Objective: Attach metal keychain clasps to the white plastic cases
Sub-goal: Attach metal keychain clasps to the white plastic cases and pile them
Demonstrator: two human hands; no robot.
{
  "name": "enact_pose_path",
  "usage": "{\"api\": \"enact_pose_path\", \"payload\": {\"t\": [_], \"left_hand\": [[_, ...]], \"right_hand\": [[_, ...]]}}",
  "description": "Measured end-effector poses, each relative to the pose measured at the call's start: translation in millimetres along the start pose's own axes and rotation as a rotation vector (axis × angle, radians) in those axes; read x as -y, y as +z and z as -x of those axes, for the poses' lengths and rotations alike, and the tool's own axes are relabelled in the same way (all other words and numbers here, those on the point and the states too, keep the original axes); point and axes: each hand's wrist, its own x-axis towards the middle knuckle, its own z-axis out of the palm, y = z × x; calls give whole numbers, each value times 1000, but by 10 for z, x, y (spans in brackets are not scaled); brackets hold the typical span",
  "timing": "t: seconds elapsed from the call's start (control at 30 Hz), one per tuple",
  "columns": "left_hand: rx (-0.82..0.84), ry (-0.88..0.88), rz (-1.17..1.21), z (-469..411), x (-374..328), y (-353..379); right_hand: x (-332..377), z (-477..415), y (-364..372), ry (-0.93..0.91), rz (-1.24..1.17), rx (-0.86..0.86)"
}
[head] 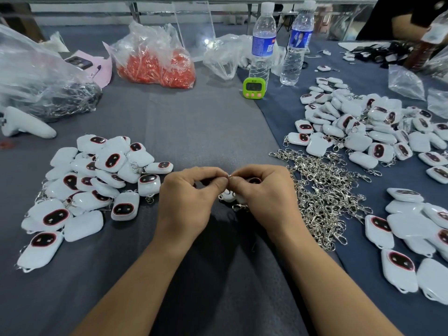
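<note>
My left hand (188,195) and my right hand (264,192) meet at the middle of the table and pinch a small metal ring (229,176) between their fingertips. Under my right hand hangs a white plastic case (228,196), mostly hidden, with a metal clasp (240,207) below it. A loose heap of silver keychain clasps (324,190) lies just right of my right hand. White cases with dark oval faces are piled at the left (97,180), at the far right (363,127) and at the near right (412,238).
Two water bottles (261,44) (297,47) and a green timer (252,88) stand at the back. A plastic bag of red parts (157,66) and a bag of metal chains (60,98) lie back left. Another person's arm (407,27) is at the top right.
</note>
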Motion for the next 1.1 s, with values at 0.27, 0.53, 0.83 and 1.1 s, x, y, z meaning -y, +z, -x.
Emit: {"api": "enact_pose_path", "payload": {"t": [0.27, 0.53, 0.83, 1.1], "left_hand": [[-92, 337, -372, 89, -25, -4], [-43, 51, -95, 67, -50, -4], [57, 19, 43, 15, -22, -37], [256, -62, 140, -47, 5, -144]], "right_hand": [[-2, 35, 4, -89, 113, -34], [-23, 8, 3, 17, -94, 25], [17, 27, -39, -64, 0, 55], [23, 26, -119, -72, 95, 120]]}}
